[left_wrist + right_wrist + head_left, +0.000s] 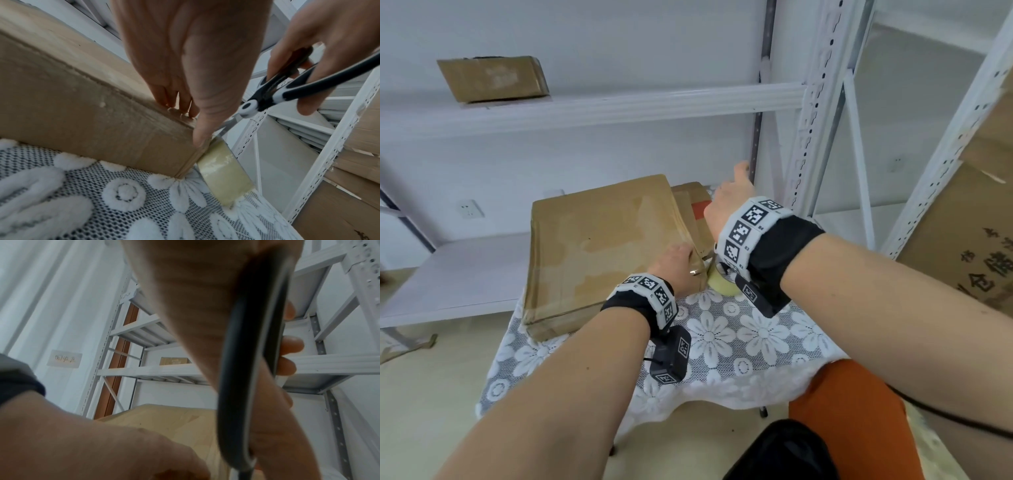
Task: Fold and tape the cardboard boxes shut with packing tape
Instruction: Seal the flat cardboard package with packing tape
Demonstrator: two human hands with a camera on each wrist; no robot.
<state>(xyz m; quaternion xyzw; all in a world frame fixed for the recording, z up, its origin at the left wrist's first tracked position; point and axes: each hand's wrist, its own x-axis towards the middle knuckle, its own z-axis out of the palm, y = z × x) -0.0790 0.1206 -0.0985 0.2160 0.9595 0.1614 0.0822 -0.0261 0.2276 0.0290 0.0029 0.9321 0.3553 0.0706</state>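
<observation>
A flat brown cardboard box [602, 240] lies on the lace-covered table [739, 335]. My left hand [681, 262] rests on its near right corner, fingers [180, 100] flat on top. The thumb [203, 129] presses clear tape against the corner edge. A roll of clear packing tape [224, 172] stands against that corner, also seen as the roll [722, 291] in the head view. My right hand [727, 205] grips black and white scissors [287, 87] just right of the corner. Their blades [226, 126] point down at the tape between thumb and roll. The scissors handle [246, 386] fills the right wrist view.
A second box [695, 205] with a red label lies behind the first. White metal shelving [815, 120] stands close behind and to the right, with a small box [493, 78] on an upper shelf. Large cartons [962, 233] lean at the right. An orange cushion [849, 411] sits near me.
</observation>
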